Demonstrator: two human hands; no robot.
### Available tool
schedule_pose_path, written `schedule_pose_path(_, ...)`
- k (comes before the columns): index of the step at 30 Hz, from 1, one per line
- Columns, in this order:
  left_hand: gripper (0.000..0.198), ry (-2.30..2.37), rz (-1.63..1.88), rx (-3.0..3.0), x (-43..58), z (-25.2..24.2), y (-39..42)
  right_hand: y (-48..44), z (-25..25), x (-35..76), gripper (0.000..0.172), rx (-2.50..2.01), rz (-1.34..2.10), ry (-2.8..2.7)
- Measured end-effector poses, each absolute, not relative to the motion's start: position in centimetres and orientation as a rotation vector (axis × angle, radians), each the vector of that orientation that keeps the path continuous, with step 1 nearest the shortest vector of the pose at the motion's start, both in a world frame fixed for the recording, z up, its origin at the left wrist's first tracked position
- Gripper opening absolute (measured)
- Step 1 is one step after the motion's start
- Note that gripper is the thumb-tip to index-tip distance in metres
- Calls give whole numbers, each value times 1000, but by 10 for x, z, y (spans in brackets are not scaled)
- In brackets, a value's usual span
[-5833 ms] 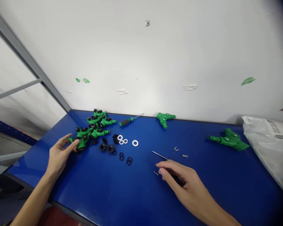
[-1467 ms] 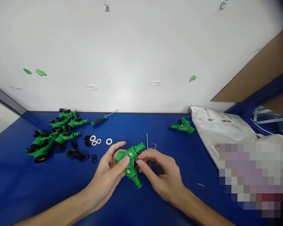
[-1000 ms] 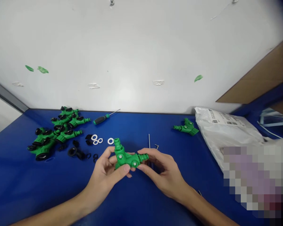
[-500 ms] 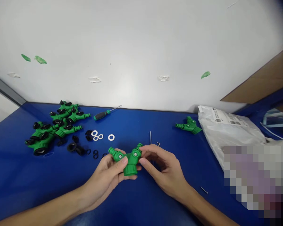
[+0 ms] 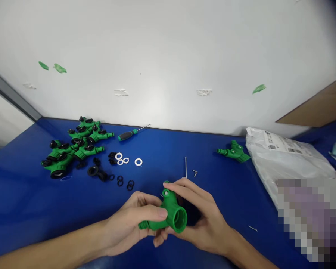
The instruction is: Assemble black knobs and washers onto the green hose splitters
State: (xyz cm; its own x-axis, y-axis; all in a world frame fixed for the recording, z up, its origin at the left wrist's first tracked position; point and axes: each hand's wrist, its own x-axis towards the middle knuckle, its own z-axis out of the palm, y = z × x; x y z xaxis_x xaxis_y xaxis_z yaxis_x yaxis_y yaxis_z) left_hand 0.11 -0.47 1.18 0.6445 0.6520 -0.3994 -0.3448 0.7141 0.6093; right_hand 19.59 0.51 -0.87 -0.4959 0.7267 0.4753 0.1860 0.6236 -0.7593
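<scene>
Left hand: the left hand is curled closed around the side arm of a green plastic Y-shaped hose connector, with the thumb lying along the top and the fingertips tucked beneath.

Right hand: the right hand is cupped narrowly around the far side of the same connector, with its fingers laid across the top and its palm behind the socket.

Connector: it sits between the two hands, above the near middle of the table. Its wide round socket faces near and right, with the mouth unblocked. A small stub with a round hole points far.

Grip: both hands share the load, keeping the socket mouth open to view. Shadow makes any seal inside it hard to tell.

Near right: a thin steel pin lies on the blue table.

Middle: black O-rings, black rubber collars, and white flat washers lie left of a steel rod and a small screw.

Far: a heap of assembled green connectors, a green-handled screwdriver, a loose green connector, and a white plastic bag lie along the white wall.
</scene>
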Motion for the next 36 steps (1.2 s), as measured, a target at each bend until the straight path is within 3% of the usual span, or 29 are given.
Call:
schedule_pose_path(7,38,687,495,475,-1,13,-3,12,12,202,68,-692,1057,-2157)
schedule_pose_path(10,38,703,486,404,-2,11,-5,34,27,198,50,-771,1126,-2089)
schedule_pose_path(13,36,701,470,360,-2,9,-6,67,34,174,27,-986,862,-2151)
schedule_pose_path(18,37,708,465,354,-2,7,-5,108,21,127,27,-1044,757,-2536)
schedule_pose_path(26,27,695,525,318,-4,11,-2,102,17,144,7,-1013,935,-2381)
schedule_pose_path(29,26,686,559,297,-5,10,-1,84,20,171,17,-964,1154,-2135)
schedule_pose_path(33,28,707,590,294,-5,10,-1,55,15,197,20,-712,1744,-1414)
schedule_pose_path(36,28,737,593,291,-5,11,-1,37,10,202,19,-676,1883,-1153)
